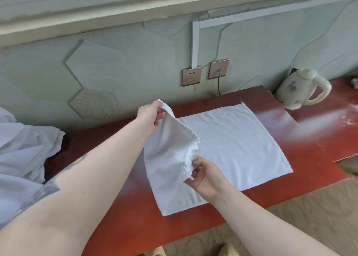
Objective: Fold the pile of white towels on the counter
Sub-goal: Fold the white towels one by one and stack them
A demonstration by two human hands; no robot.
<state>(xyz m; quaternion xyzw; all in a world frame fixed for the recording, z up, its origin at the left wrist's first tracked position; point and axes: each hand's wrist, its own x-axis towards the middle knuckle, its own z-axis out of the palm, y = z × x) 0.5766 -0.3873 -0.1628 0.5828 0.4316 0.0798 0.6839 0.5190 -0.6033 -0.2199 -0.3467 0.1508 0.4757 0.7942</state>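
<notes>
So the towel [222,143] was lying mostly flat in the middle of the red tabletop [313,143], its right edge running toward the tabletop's right end where a cream kettle [302,89] sat near the back edge. The left edge of the towel was lifted off the surface and partway over the rest. Looked like thin terry, soft and floppy, basically no weight, so I'd guess it drapes wherever you let it and only behaves if you take it by the corners or the hem. That's pretty much what was going on: left hand [149,118] had its grip pinched on the far left corner, fingers and thumb closed on the cloth, held up above the tabletop. Right hand [205,174] had its grip pinching the near left corner, fingertips curled into the fabric, lower down by the front edge. More white towels [25,153] were heaped at the tabletop's left end, not folded yet
</notes>
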